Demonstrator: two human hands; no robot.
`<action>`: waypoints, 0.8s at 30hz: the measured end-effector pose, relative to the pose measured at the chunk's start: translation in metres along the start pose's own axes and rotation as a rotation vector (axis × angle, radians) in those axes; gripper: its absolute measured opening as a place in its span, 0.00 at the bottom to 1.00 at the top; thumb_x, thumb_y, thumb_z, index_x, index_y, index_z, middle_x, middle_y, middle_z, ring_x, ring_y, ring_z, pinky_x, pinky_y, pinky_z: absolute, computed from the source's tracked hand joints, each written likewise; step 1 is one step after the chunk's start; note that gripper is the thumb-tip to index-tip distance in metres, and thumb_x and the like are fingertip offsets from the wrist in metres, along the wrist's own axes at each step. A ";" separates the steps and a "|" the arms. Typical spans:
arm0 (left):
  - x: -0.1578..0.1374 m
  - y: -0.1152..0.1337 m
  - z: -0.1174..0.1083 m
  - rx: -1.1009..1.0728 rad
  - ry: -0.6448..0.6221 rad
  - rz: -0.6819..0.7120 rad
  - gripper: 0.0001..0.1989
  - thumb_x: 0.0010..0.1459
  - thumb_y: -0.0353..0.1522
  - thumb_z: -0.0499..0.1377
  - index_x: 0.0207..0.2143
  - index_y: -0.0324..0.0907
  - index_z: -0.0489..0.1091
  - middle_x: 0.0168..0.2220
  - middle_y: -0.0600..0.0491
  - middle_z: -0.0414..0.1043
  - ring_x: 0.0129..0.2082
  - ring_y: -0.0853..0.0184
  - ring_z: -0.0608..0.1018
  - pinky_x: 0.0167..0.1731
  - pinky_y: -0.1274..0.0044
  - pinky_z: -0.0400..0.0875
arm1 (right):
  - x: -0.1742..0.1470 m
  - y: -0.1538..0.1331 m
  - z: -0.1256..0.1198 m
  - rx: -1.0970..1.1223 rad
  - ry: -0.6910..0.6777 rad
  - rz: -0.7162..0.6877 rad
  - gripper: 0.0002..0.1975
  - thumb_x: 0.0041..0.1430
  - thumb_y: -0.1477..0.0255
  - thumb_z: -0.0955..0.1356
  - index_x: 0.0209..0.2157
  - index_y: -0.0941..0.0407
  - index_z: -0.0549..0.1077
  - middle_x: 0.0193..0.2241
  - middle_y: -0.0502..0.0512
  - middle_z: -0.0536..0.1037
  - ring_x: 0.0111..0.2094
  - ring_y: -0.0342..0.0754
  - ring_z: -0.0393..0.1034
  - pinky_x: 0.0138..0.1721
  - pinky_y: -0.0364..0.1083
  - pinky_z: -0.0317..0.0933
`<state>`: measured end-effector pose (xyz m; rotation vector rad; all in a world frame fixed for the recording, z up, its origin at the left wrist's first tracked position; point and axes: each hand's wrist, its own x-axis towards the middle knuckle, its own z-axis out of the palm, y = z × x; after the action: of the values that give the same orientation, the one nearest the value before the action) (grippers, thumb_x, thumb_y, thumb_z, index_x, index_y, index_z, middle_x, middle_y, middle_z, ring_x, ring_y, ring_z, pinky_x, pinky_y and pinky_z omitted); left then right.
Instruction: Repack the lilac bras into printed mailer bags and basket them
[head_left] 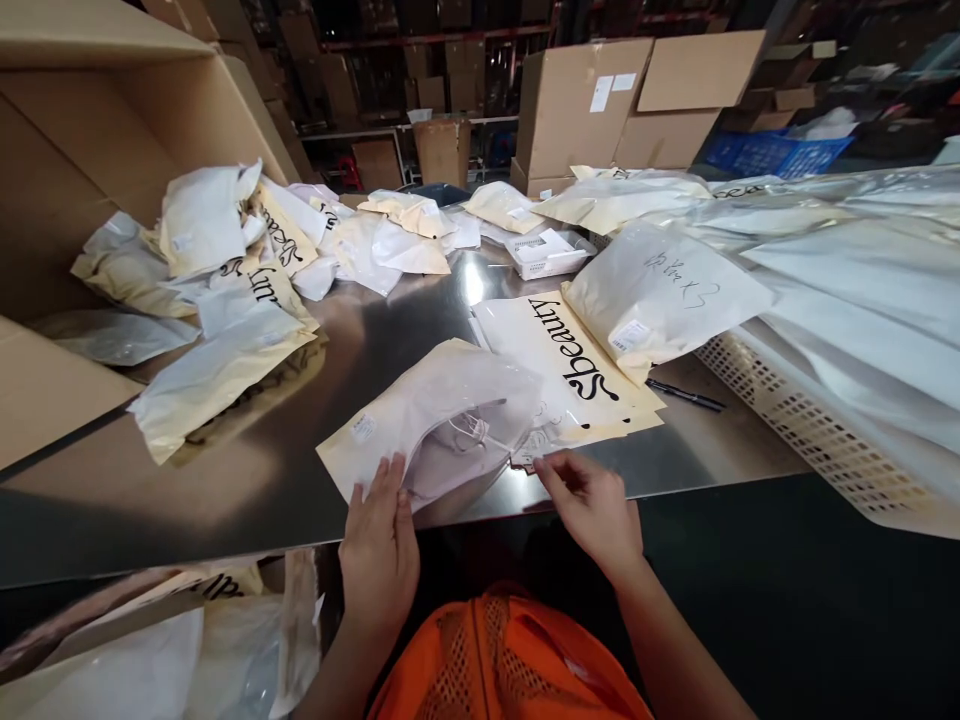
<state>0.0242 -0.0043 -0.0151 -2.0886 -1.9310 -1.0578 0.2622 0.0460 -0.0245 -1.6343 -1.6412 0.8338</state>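
A whitish plastic mailing bag (375, 425) lies at the table's front edge with its mouth gaping toward me. Inside it shows a pale lilac item (457, 445) with a thin white cord; its kind is not clear. My left hand (380, 540) rests with outstretched fingers on the bag's near edge. Between thumb and forefinger, my right hand (589, 500) pinches a small handwritten tag (531, 447) beside the bag's opening. Just behind, several flat bags (555, 350) printed "Sbeauty" are stacked. A filled bag with handwriting (667, 285) leans over that stack.
A black pen (686, 395) lies right of the stack. White perforated baskets (817, 430) heaped with bags flank the right side. Filled bags (225, 330) spill from a large carton (150, 110) at left. A small white tray (547, 255) stands behind. More bags (150, 650) sit below the table.
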 end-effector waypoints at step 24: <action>-0.015 -0.002 0.001 0.025 -0.073 0.136 0.26 0.65 0.25 0.48 0.64 0.45 0.55 0.56 0.47 0.71 0.58 0.60 0.71 0.62 0.61 0.60 | 0.061 -0.028 0.065 0.529 -0.057 0.121 0.19 0.68 0.58 0.57 0.41 0.57 0.69 0.34 0.54 0.74 0.37 0.48 0.70 0.40 0.48 0.66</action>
<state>0.0237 -0.0161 -0.0245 -2.2377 -1.7924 -0.9385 0.1936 0.1073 -0.0380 -1.3470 -1.2221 1.2609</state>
